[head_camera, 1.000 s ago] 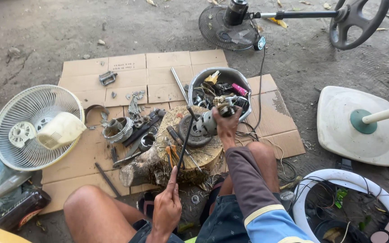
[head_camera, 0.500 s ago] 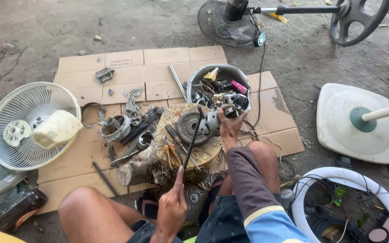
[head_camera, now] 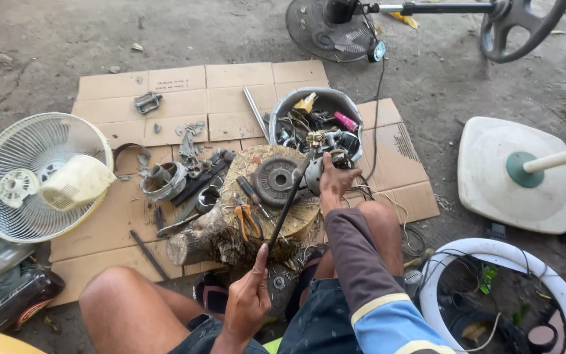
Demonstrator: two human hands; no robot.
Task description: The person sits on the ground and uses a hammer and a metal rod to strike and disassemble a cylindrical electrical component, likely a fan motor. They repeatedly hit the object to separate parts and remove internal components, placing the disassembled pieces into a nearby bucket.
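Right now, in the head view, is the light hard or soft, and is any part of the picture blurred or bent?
Head view: soft, even daylight with only faint shadows and no glare; the left hand gripping the long dark metal rod and the right hand on the small grey metal part look sharp; the wide lens bends the edges, as at the white round fan base.

The person's right arm wears a long dark brownish-purple sleeve (head_camera: 352,252), which gives way at five o'clock to a bright blue upper part with pale yellow bands. Dark blue-grey shorts (head_camera: 325,321) cover the lap. Both knees are bare, and the left forearm is unsleeved.
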